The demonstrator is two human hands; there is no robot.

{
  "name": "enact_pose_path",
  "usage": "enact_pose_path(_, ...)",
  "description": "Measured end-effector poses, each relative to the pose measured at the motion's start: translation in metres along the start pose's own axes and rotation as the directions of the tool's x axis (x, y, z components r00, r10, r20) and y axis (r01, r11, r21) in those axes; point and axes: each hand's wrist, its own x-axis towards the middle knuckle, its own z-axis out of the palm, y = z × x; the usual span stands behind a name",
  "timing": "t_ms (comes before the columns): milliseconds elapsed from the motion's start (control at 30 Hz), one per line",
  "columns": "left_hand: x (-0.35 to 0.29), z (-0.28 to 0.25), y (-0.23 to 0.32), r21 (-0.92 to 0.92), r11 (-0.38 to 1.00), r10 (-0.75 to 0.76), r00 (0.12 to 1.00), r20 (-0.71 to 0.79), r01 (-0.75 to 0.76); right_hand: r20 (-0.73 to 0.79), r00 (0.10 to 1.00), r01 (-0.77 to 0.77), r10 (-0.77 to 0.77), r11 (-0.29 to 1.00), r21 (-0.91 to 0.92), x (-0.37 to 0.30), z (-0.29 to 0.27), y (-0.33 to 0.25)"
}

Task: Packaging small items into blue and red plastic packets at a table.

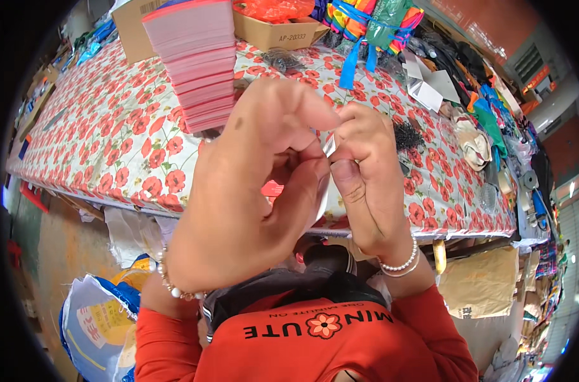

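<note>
cluttered stall, surface (111, 134) under poppy-print cloth, tall pink paper stack (197, 63) behind. left hand (251, 191) and right hand (366, 184) raised together, fingers curled, pinching a small silvery slip (329, 145) (mostly hidden). best handled with light fingertip pressure, kept close, edges aligned.

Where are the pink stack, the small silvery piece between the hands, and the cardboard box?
pink stack (197, 60), head view, on its layered side edges.
small silvery piece (329, 145), head view, on its exposed middle between the fingertips.
cardboard box (276, 35), head view, on its front wall.
</note>
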Motion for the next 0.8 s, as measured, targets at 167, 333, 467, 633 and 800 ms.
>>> enact_pose_path(167, 0.008, 0.001, -0.002, -0.402, 0.864, -0.311, 0.949, 0.046, 0.302, -0.022, 0.999, 0.04, -0.037, 0.99, 0.135, -0.002, 0.0, 0.011)
enact_pose_path(333, -0.022, 0.003, -0.031, -0.727, 0.531, -0.567, 0.82, 0.078, 0.436, 0.146, 0.943, -0.331, 0.297, 0.862, 0.384, -0.021, 0.023, 0.013)
enact_pose_path(467, -0.05, -0.031, -0.015, -0.729, 0.582, -0.582, 0.811, -0.064, 0.36, 0.183, 0.957, -0.289, 0.227, 0.824, 0.488, -0.01, 0.036, 0.01)
enact_pose_path(633, -0.117, -0.119, 0.035, -0.443, 0.762, -0.618, 0.736, -0.278, 0.472, 0.181, 0.903, -0.428, 0.389, 0.785, 0.448, -0.008, 0.02, 0.025)
enact_pose_path(800, -0.232, -0.2, 0.159, 0.111, 0.614, -0.542, 0.52, -0.66, 0.781, 0.42, 0.866, -0.421, 0.272, 0.85, 0.317, -0.005, 0.019, 0.034)
